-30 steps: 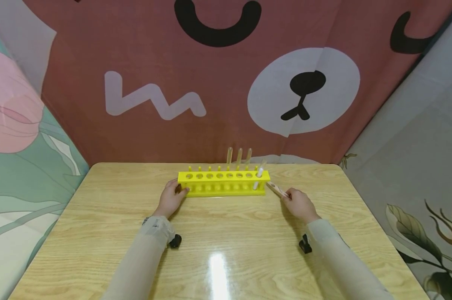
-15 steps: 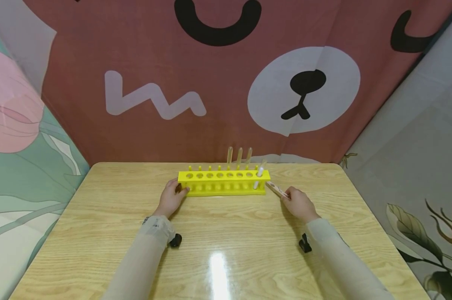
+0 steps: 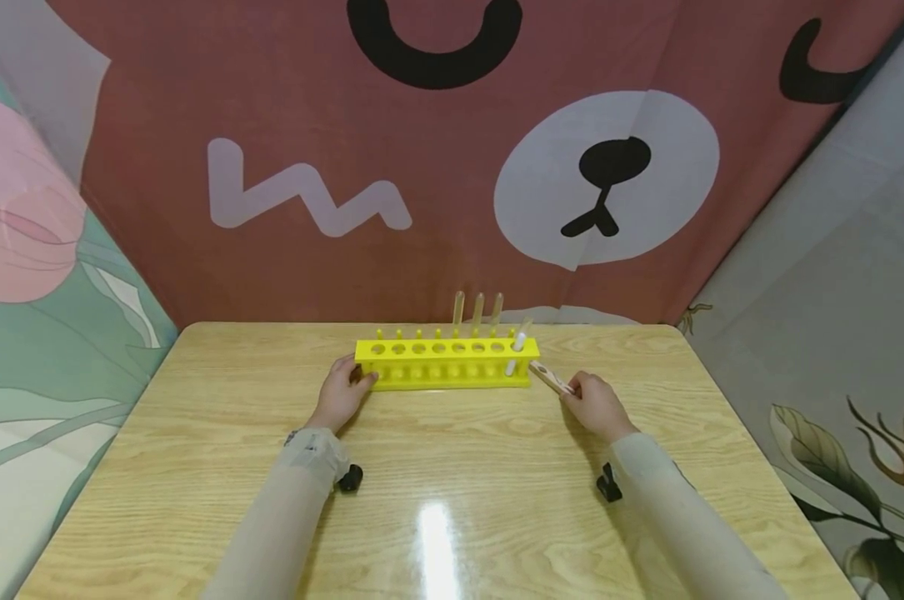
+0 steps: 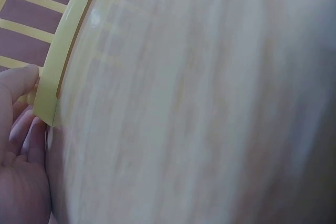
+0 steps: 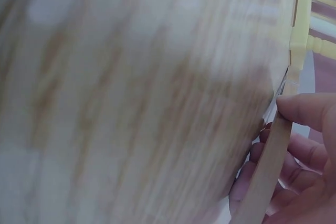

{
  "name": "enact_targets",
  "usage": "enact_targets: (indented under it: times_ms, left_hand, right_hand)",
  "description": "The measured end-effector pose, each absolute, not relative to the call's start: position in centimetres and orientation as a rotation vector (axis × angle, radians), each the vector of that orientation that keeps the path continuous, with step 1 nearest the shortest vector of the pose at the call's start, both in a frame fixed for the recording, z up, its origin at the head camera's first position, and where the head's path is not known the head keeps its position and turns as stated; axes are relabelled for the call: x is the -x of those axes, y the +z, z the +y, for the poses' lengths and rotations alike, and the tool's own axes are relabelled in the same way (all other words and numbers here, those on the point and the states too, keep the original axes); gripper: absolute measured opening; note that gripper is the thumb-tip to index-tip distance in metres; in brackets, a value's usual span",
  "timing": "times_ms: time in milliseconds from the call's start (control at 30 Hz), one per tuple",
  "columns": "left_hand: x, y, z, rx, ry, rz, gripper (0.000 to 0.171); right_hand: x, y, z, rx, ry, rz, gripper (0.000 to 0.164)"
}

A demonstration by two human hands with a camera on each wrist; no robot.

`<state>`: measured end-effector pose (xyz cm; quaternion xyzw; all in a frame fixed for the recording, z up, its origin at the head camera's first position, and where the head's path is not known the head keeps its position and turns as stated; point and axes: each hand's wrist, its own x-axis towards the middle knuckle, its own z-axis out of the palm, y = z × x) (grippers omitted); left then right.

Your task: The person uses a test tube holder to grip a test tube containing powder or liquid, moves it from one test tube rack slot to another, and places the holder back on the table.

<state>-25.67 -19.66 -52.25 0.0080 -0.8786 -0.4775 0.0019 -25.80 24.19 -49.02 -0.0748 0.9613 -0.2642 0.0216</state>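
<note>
A yellow test tube rack (image 3: 444,353) stands at the back of the table. My left hand (image 3: 341,393) grips its left end, the thumb in front and the other fingers partly hidden behind; in the left wrist view the thumb (image 4: 21,80) lies against the yellow base edge. A clear test tube holding something white (image 3: 520,342) leans in the rack's rightmost hole. My right hand (image 3: 600,406) pinches a flat wooden test tube clamp (image 3: 551,379), whose far tip reaches the rack's right end. In the right wrist view the thumb (image 5: 304,109) presses on the wooden strip.
Three empty test tubes (image 3: 478,310) sit upside down on pegs along the rack's back. The wood-grain table (image 3: 452,467) ends at a red printed cloth (image 3: 309,275) behind, with patterned cloths at both sides. A black wrist device (image 3: 350,478) sits by the left cuff.
</note>
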Motion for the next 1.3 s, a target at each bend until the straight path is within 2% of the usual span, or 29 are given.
enact_targets:
  times_ms: [367, 1300]
  left_hand:
    - [25.43, -51.81, -19.66, -0.031, -1.519, -2.757, 0.053]
    - [25.32, -51.56, -19.56, -0.004, -1.541, -2.742, 0.052]
  right_hand:
    - [26.03, -49.35, 24.73, 0.292, -0.830, 2.964, 0.012]
    - [26.06, -49.62, 24.66, 0.294, -0.742, 2.985, 0.021]
